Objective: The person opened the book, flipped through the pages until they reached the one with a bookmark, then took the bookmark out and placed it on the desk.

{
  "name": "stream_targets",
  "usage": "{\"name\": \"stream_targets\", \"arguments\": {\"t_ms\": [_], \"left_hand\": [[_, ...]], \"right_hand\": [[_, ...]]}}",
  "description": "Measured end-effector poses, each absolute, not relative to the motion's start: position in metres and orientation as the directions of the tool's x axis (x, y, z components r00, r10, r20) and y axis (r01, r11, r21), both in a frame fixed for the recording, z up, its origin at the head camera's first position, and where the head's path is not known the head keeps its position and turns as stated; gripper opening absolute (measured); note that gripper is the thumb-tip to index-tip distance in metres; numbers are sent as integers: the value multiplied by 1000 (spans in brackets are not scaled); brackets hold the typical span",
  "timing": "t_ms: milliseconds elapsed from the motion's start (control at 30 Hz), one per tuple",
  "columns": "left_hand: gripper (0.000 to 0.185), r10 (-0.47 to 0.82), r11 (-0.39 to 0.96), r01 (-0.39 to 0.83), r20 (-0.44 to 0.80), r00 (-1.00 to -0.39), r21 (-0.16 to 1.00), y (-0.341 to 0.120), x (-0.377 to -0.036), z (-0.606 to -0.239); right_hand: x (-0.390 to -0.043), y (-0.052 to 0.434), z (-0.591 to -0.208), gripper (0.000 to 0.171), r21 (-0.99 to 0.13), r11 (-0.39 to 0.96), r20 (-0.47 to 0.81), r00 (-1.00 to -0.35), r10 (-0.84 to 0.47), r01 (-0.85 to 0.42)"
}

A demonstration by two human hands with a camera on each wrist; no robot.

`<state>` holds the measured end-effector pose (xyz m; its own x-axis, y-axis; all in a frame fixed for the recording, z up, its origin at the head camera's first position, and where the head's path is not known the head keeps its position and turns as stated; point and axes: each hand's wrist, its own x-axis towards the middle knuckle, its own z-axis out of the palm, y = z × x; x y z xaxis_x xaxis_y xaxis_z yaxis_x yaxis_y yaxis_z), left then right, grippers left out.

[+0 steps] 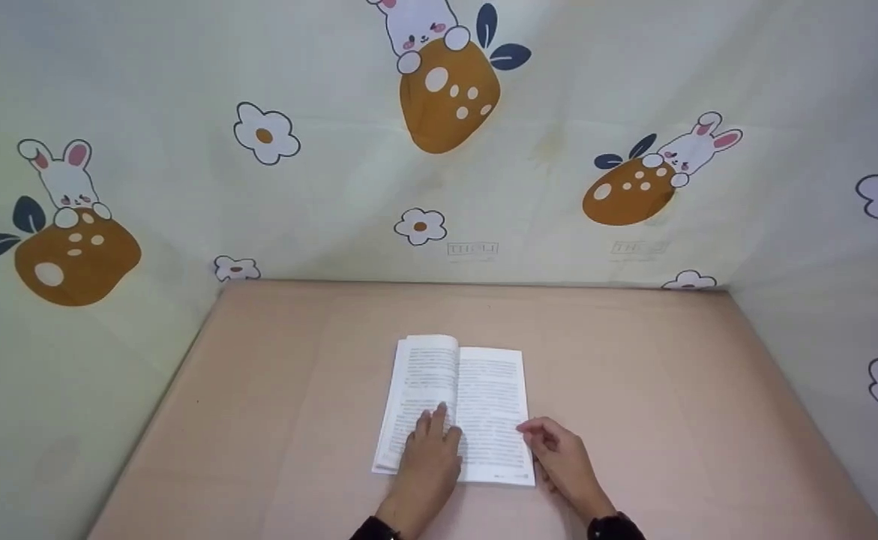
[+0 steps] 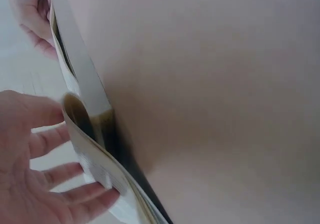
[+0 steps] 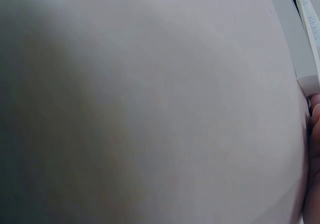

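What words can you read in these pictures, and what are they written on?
Open book: both pages carry lines of printed text, too small and blurred to read in any view.
Patterned cloth backdrop: two small boxed marks above the table edge, too faint to read for certain.
Left hand lying flat on the page and right hand at the book's right edge: no writing on them.
Table: no writing.

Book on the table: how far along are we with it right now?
Done: the book lies open flat on the table, both text pages showing. In hand: the left hand rests with straight fingers on the pages near the spine, and the right hand has curled fingertips at the right page's outer edge. Left: that page is not yet lifted; it lies flat.
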<state>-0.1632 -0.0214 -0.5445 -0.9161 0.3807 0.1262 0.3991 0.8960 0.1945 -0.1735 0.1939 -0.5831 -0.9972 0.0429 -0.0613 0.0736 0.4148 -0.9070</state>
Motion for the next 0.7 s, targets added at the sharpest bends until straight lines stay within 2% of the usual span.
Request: {"name": "stream_targets", "arguments": {"t_ms": [133,333,500,700], "left_hand": [[34,361,906,373,94,-928,199,-13,-162,-544],[52,367,914,367,33,-930,173,-9,-158,-540],[55,418,902,418,21,-908,110,-10,-157,-539],[67,450,887,438,-60,-891,145,-12,-158,-534]], "right_hand": [[-173,196,-581,15,-908,413,-70,-997,12,69],[-170,200,-578,40,-917,388,-141,-985,-98,93],[-168,204,-574,56,-916,396,-164,-963,-215,67],[-166,208,-568,72,-903,428,-178,-938,-299,35]]}}
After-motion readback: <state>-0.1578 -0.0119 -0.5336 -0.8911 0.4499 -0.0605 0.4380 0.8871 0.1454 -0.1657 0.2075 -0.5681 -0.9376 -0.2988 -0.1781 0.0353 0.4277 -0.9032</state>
